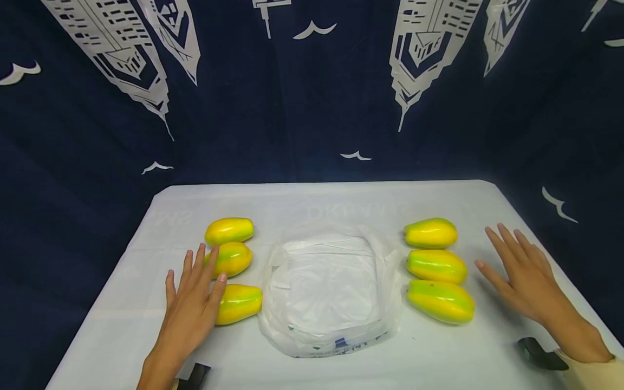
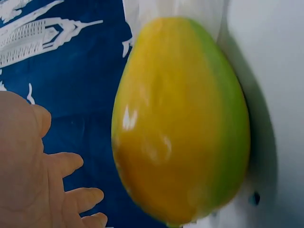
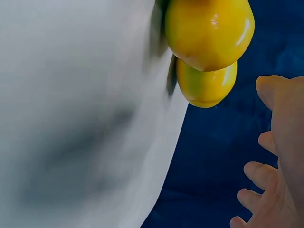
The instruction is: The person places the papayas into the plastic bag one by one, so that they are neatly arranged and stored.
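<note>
Three yellow-green papayas stand in a column on the left: a far papaya [image 1: 229, 231], a middle papaya [image 1: 233, 260] and a near papaya [image 1: 239, 304]. My left hand [image 1: 192, 309] is spread beside them, its fingers partly covering the middle and near ones; whether it touches them I cannot tell. In the left wrist view one papaya [image 2: 180, 118] looms large beside that hand. On the right lie three more: a far papaya [image 1: 431, 233], a middle papaya [image 1: 436, 266] and a near papaya [image 1: 441, 301]. My right hand [image 1: 528, 276], fingers extended, is apart from them to their right.
Between the two columns lies a translucent plastic bag [image 1: 331, 338] spread into a rounded square, with printing on its near edge. All this rests on a white-covered table [image 1: 341, 374]. A dark blue cloth [image 1: 312, 108] with white building and bird prints hangs behind.
</note>
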Available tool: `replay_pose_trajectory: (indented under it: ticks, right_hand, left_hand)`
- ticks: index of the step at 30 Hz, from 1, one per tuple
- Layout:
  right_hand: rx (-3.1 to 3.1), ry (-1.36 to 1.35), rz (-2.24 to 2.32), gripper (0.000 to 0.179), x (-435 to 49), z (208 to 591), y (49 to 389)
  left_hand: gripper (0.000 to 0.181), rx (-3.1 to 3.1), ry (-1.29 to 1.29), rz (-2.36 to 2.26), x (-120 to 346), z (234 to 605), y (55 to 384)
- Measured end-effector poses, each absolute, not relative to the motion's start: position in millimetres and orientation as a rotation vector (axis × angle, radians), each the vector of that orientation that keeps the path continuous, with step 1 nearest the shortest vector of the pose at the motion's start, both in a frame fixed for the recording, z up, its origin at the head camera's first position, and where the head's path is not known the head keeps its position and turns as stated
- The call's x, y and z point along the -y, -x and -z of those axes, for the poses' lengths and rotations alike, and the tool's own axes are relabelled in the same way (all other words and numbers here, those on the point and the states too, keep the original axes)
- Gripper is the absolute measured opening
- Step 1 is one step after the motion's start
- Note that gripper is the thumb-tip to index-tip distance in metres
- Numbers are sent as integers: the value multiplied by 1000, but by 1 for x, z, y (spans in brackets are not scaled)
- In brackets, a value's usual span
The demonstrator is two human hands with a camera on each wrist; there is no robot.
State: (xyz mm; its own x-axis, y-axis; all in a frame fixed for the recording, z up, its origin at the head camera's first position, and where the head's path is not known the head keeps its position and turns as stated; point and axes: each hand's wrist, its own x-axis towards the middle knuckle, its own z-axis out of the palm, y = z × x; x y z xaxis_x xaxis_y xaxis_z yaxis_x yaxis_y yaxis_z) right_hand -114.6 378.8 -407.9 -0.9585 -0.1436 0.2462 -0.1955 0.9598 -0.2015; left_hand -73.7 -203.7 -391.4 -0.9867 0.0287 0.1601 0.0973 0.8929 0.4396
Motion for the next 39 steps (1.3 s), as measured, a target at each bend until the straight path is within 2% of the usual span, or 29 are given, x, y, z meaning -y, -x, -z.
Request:
replay_pose_trajectory:
  ticks: [15, 29, 39]
  right_hand:
    - [2876, -392, -402, 70, -380, 398, 135]
    - [2932, -548, -536, 70, -378, 376, 171]
    - [2998, -598, -628, 66, -365, 377, 200]
  left_hand:
    - [66, 2968, 409, 624, 177, 404, 69]
    - [77, 3027, 437, 619, 170, 406, 69]
    - [89, 3023, 475, 530, 170, 409, 66]
